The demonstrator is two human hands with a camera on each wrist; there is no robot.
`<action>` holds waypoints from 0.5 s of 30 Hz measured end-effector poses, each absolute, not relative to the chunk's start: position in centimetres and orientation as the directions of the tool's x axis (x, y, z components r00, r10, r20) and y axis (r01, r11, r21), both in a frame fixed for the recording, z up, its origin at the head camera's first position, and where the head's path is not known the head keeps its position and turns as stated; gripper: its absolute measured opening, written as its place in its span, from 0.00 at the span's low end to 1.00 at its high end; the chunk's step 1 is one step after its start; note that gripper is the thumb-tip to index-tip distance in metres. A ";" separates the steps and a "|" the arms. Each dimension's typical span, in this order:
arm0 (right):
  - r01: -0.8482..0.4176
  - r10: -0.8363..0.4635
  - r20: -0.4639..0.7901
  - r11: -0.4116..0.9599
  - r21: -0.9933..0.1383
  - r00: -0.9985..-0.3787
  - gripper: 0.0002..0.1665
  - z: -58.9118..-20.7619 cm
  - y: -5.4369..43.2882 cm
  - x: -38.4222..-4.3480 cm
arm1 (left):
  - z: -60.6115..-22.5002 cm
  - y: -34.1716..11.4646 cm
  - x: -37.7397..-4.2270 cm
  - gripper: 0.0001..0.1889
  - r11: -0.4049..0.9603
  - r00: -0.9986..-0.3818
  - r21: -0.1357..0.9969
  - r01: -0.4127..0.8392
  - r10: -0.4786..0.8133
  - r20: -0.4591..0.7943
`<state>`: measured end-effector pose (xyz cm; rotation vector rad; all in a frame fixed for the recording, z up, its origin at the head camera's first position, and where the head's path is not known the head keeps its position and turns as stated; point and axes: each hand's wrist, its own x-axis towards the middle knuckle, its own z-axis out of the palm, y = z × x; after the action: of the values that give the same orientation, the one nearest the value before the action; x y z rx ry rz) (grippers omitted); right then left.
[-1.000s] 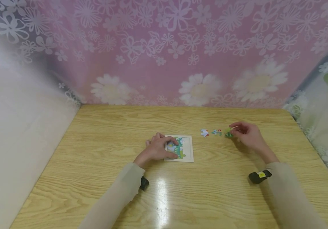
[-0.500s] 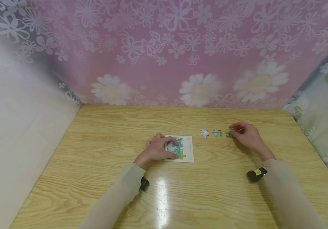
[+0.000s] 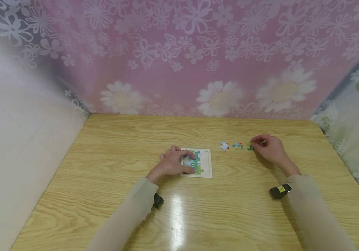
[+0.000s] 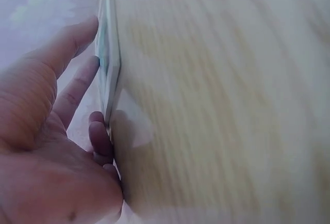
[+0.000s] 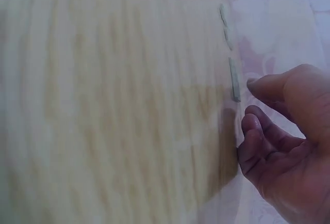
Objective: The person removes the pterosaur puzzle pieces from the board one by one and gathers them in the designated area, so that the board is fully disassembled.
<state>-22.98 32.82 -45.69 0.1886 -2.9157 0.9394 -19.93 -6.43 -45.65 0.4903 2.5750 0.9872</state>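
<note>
My left hand rests on a small jigsaw puzzle board with a pale frame. Its thumb and index finger press the fitted green, blue and white pieces, while the other fingers lie at the left edge. In the left wrist view the board is seen edge-on beside the fingers. My right hand hovers with thumb and fingertips at a green puzzle piece. The right wrist view has that piece flat on the table, a small gap short of the thumb tip.
A white-and-red puzzle piece and a blue-and-red one lie in a row left of the green piece. The wooden table meets a pink flowered cloth at the back. Pale cloths hang at both sides.
The green piece has turned and shifted slightly under my right fingertips, which have drawn closer together. My right wrist has moved a little left. The left hand and board stay still.
</note>
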 end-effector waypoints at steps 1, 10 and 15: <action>-0.137 -0.091 0.107 0.801 -0.583 -0.990 0.14 -45.7 32.8 -22.9 | -45.7 -6.5 -20.0 0.17 0.697 -0.886 0.692 0.189 0.425 -0.186; -0.196 -0.151 0.124 0.751 -0.631 -0.981 0.15 -45.0 30.1 -21.3 | -45.7 -6.1 -20.2 0.17 0.686 -0.946 0.712 0.150 0.309 -0.099; -0.241 -0.200 0.139 0.720 -0.650 -0.970 0.14 -44.7 27.5 -20.8 | -46.0 -5.9 -20.6 0.22 0.704 -0.963 0.696 0.145 0.263 -0.065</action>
<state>-20.81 27.49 -44.71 0.3670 -2.8589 1.0938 -20.63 -5.91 -45.97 0.3316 2.7505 1.1026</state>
